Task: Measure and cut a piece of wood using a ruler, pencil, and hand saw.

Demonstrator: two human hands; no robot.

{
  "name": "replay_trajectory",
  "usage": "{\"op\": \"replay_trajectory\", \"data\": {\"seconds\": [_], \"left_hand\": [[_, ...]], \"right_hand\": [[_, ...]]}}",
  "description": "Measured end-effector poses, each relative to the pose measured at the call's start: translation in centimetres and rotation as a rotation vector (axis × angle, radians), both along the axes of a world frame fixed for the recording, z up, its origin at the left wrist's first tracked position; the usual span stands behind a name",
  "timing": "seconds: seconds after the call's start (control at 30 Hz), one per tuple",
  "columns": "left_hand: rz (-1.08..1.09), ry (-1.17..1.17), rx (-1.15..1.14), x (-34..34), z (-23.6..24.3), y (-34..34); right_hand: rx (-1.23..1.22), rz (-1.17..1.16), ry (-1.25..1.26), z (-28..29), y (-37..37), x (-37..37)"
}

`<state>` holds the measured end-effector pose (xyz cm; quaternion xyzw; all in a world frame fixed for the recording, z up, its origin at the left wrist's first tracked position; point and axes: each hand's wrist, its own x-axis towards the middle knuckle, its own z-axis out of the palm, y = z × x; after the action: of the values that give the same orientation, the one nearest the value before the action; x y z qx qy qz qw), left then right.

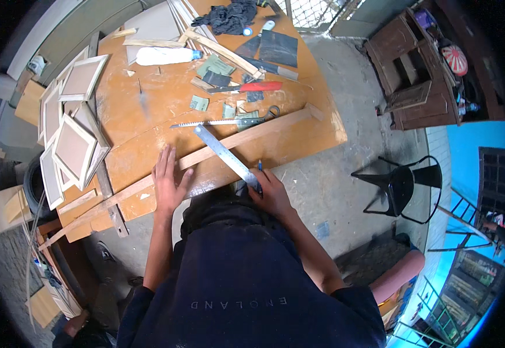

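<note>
Long wood strip (251, 134) lies aslant across the table (299, 142), running from the left corner nearest the person to near the right edge. Left hand (170, 181) rests on it left of centre, palm down, fingers spread, thumb held wide; grip open, hand simply laid over the wood. Right hand (272, 190) sits at the table's near edge, fingers closed round the near end of a steel ruler (223, 152). Blue pencil (259, 166) pokes up by the same fingers; cannot tell how firmly it is held. Ruler crosses the strip at a slant, its far end just beside the blade of a saw (209, 123). Scissors (273, 111) near the saw's handle. Beyond: red-handled tool (261, 86), scraps of green paper (216, 65), dark sheet (278, 49), white bottle (168, 56) on its side with blue cap, bunched black cloth (228, 18) at the far edge. Left side of table: several pale wooden frames (74, 144), stacked and overlapping. Off to the right on the concrete floor (333, 156), black chair (400, 188); farther up, brown cabinet (406, 75). Another person's arm (400, 272) shows at lower right, someone's hand (76, 323) at lower left.
</note>
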<state>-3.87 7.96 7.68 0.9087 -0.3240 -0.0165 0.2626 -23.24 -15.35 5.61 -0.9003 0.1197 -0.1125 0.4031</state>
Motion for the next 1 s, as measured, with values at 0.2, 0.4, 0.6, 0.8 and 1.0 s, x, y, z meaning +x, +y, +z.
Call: {"op": "replay_trajectory", "data": {"seconds": [0.2,0.4,0.6,0.8,1.0], "left_hand": [[0.009,0.034,0.058,0.8,-0.3,2.0],[0.004,0.104,0.017,1.4,-0.5,2.7],[-0.094,0.180,-0.105,2.4,-1.0,4.1],[-0.149,0.210,-0.184,3.5,-0.4,5.5],[-0.045,0.122,-0.329,4.8,2.3,5.7]], "right_hand": [[0.034,0.019,0.063,0.5,1.1,0.4],[0.010,0.001,0.077,1.5,3.2,1.5],[0.034,-0.103,0.096,2.2,6.8,2.6],[0.041,-0.173,0.019,2.4,10.1,3.8],[-0.056,-0.139,0.044,2.5,8.3,4.0]]}}
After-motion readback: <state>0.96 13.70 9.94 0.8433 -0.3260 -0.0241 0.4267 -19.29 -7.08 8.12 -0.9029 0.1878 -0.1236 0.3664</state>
